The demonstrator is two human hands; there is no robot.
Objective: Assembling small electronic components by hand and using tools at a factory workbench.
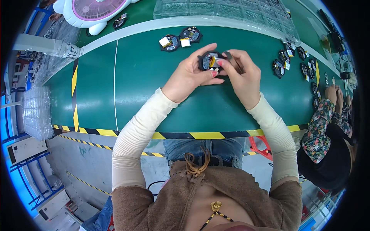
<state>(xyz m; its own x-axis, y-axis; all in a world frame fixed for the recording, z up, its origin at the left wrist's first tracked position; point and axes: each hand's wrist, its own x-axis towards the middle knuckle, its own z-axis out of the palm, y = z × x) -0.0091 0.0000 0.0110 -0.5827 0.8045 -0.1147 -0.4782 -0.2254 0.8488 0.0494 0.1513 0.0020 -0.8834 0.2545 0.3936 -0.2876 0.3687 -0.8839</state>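
A green worktop (154,86), edged with black-and-yellow tape, spans the scene. Clear trays (223,9) lie beyond its far rail, with a pink-and-white fan (99,8) to their left. Two sleeved forearms reach over the worktop. The left hand (189,73) pinches a round black unit (206,62) between thumb and fingers. The right hand (243,73) has its thumb against the unit's right side, fingers curled around a thin dark tool (229,57). The unit is between both hands, over the worktop's middle. Two similar pieces (170,45) with white squares sit just beyond the left hand; a scattered group (278,68) lies farther right.
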